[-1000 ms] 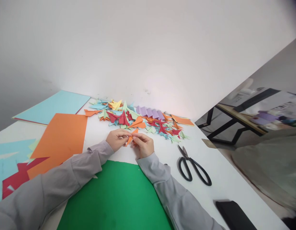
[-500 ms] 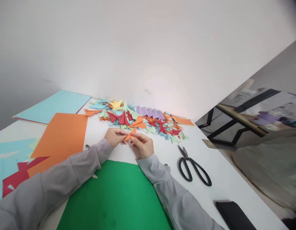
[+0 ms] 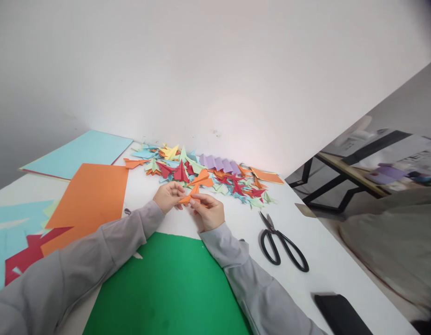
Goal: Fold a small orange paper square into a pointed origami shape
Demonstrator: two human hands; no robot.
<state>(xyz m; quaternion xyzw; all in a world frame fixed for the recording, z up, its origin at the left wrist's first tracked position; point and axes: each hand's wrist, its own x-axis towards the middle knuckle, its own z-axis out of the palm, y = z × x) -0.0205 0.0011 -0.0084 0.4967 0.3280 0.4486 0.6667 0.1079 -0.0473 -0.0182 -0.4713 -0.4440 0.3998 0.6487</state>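
Between my two hands, above the white table, is a small folded orange paper plane [image 3: 188, 198]. My right hand [image 3: 211, 213] pinches it with thumb and fingertips, covering part of its near side. At its pointed left end is my left hand [image 3: 165, 197]. The left thumb rests against that tip and the fingers are curled, some of them hidden behind the paper. Just beyond my fingertips lies another orange paper plane [image 3: 203, 178], at the front of a heap of small folded planes in red, green, blue and yellow, among them a red plane [image 3: 181, 172].
A green sheet [image 3: 166, 284] lies under my forearms. Black-handled scissors [image 3: 283, 242] and a dark flat object [image 3: 342, 314] are to the right. Orange sheets [image 3: 91, 193], a light blue sheet [image 3: 83, 153] and paper scraps cover the left. A white wall [image 3: 215, 83] rises behind the heap.
The orange plane has turned and now lies more sideways, its tip pointing left. My left index finger has lifted off it a little; the right hand keeps its pinch.
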